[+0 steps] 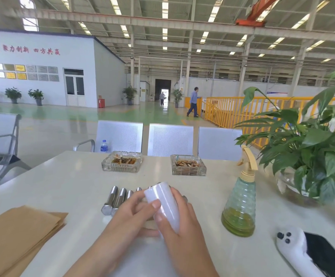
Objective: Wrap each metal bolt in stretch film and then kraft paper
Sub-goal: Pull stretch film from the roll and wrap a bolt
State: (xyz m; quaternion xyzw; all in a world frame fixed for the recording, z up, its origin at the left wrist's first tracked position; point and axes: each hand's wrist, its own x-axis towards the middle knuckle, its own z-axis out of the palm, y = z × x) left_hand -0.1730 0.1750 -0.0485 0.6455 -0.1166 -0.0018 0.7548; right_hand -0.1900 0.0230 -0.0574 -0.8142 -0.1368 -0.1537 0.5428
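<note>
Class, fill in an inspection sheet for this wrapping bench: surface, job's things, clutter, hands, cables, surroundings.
Surface: pale table, glossy.
Job's things: stretch film roll held above the table; metal bolts lying side by side behind the hands, bare; kraft paper sheets stacked at near left.
Clutter: two glass ashtrays holding butts; green spray bottle; potted plant; white device beside a dark phone.
Hands: left hand and right hand both have a grip on the roll.
Cables: nothing seen.
Surroundings: perforated metal chairs, water bottle, yellow railing, people walking far off.
</note>
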